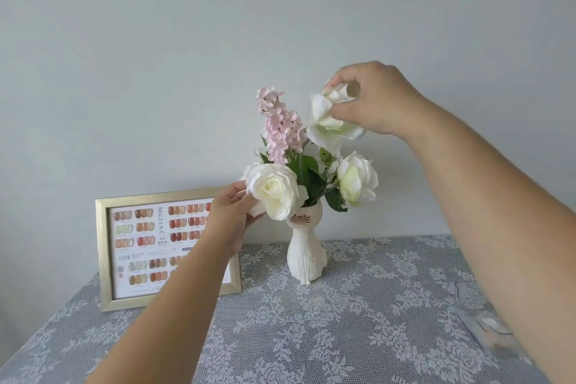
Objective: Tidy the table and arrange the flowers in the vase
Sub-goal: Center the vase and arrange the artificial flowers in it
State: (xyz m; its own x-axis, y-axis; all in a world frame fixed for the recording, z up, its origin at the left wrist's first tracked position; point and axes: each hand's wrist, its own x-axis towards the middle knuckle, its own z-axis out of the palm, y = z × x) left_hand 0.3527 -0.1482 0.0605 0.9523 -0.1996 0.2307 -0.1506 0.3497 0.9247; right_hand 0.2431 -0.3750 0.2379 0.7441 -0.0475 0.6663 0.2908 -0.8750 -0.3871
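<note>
- At lower left of the frame, a gold picture frame (103, 256) was propped on the lace-covered surface (358, 321).
- Left of centre, the left hand (232, 212) was closed lightly on the lower white rose (274, 190); soft petals, judged easily creased.
- At centre, the cat-shaped vase (307, 254) looked narrow-footed, likely tippable.
- Upper right, the right hand (371, 100) was pinched on the top white rose (330, 115); the stem seemed the safer hold.
</note>
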